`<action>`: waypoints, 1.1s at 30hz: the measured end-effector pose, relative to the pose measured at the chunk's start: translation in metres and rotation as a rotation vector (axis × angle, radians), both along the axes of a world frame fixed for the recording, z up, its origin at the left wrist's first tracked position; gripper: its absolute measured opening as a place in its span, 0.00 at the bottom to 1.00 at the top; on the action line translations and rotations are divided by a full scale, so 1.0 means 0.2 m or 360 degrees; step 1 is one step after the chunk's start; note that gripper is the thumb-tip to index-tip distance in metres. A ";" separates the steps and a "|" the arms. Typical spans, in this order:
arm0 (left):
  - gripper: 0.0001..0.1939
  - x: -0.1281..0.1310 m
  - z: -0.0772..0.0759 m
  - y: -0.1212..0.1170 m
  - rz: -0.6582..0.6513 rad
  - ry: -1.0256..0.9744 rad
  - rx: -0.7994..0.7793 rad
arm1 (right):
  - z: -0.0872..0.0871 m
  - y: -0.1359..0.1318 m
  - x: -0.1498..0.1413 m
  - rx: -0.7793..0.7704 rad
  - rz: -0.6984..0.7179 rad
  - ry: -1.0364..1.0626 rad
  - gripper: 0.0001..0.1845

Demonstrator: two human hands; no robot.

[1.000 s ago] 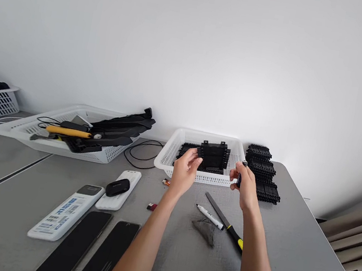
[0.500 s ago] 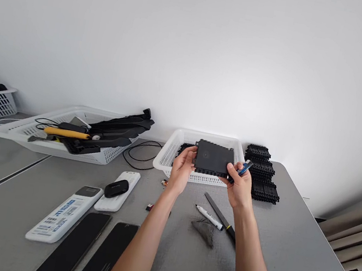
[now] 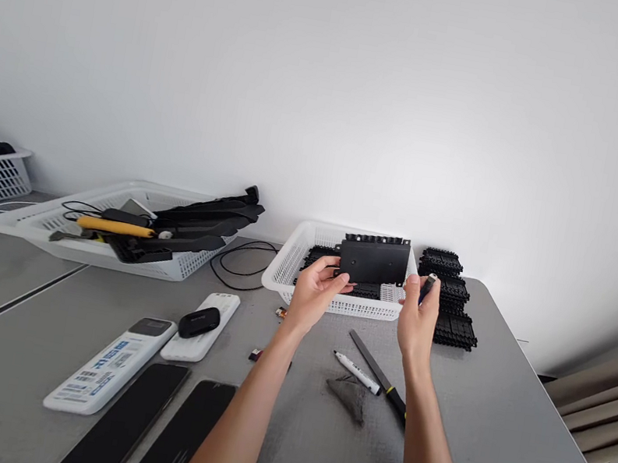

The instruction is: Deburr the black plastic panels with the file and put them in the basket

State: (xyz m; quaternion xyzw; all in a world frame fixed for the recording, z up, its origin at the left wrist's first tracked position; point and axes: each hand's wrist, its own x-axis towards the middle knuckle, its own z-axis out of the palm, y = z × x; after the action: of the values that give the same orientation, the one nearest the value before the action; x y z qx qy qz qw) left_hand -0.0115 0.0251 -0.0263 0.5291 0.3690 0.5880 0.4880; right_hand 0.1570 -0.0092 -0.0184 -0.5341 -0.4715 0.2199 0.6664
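My left hand [image 3: 318, 292] grips the lower left corner of a flat black plastic plate [image 3: 374, 260] and holds it upright above the front of a white mesh basket [image 3: 286, 268] that holds more black parts. My right hand [image 3: 417, 317] is closed round a small dark blue pen-like tool [image 3: 427, 286] just right of the plate; I cannot tell whether its fingers touch the plate's edge.
Stacks of black plates [image 3: 451, 303] stand right of the basket. A marker [image 3: 357, 371], a file with a yellow handle [image 3: 377, 375] and a grey cloth [image 3: 349, 396] lie near my arms. Phones [image 3: 183, 436], a remote [image 3: 109, 364] and a larger basket [image 3: 102, 228] lie to the left.
My left hand reached into the basket, lifted out a black plate and tipped it upright. My right hand briefly steadied its right edge, then drew back a little with the blue tool.
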 end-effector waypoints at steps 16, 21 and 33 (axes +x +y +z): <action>0.17 0.01 -0.03 0.01 0.0019 0.0220 0.0297 | -0.01 -0.01 -0.18 -0.0750 0.1395 0.0855 0.15; 0.15 0.01 -0.05 0.01 0.0016 0.0329 0.0349 | -0.02 0.00 -0.18 -0.0771 0.1355 0.0934 0.15; 0.14 0.01 -0.02 -0.02 0.0008 0.0436 0.0398 | 0.00 -0.01 -0.17 -0.0803 0.1439 0.0984 0.16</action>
State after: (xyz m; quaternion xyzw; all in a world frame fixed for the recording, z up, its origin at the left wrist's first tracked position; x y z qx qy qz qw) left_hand -0.0102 0.0220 -0.0309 0.6599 0.3573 0.5530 0.3620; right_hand 0.1226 -0.0106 -0.0187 -0.3337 -0.3696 0.7315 0.4658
